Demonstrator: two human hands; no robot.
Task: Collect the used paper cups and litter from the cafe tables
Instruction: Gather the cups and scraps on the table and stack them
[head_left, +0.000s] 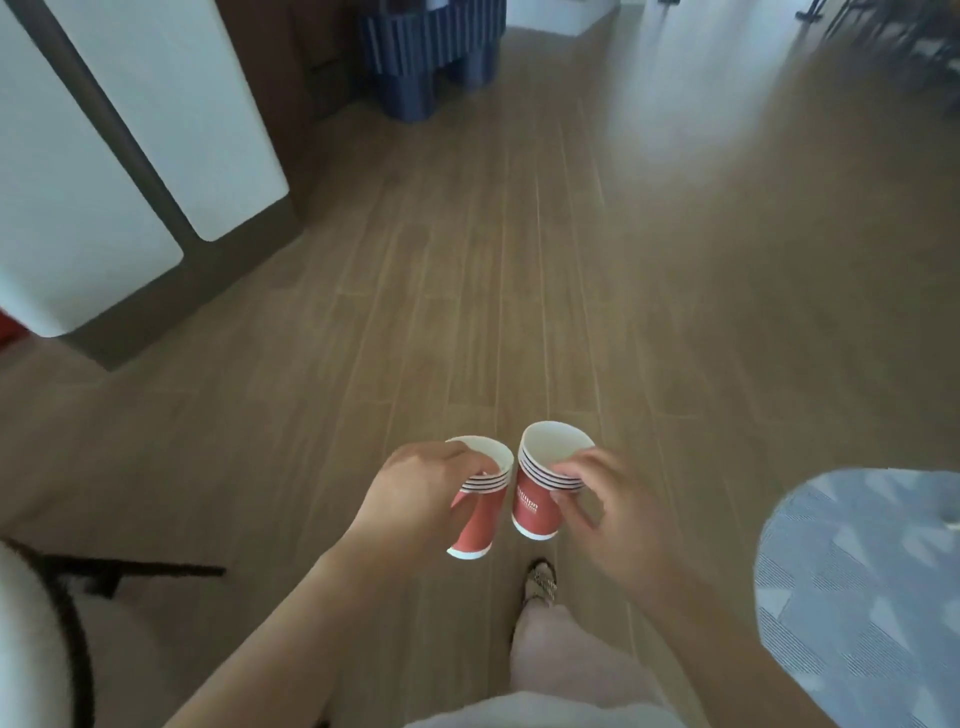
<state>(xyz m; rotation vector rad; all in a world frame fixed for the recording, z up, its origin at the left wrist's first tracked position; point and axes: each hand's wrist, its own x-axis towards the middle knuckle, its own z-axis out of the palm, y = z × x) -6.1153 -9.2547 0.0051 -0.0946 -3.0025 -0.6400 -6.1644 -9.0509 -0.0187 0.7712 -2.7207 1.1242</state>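
Floor (519, 260): pale brown wooden planks that fill most of the view and run away from the shoe.
White panels (171, 130): two tall round-cornered panels on a dark base, far ahead of the shoe and to its left.
Patterned surface (857, 597): a blue-grey rounded edge, level with the shoe on its right.
Blue ribbed furniture (431, 52): far ahead of the shoe; blurred.
White object with black frame (26, 649): well to the left of the shoe, at the lower corner.
Leg (561, 660): in light fabric, directly behind the shoe.
Left hand (415, 493): fingers curled over the rim of the left cup stack, gripping it.
Right hand (608, 514): fingertips pinch the rims of the right cup stack.
Left cup stack (480, 519): red paper cups nested together, held in the air just ahead of the shoe, mouth up.
Right cup stack (535, 499): the same kind, just beside the left stack, above the shoe.
Shoe (542, 582): light and patterned, on the floor.
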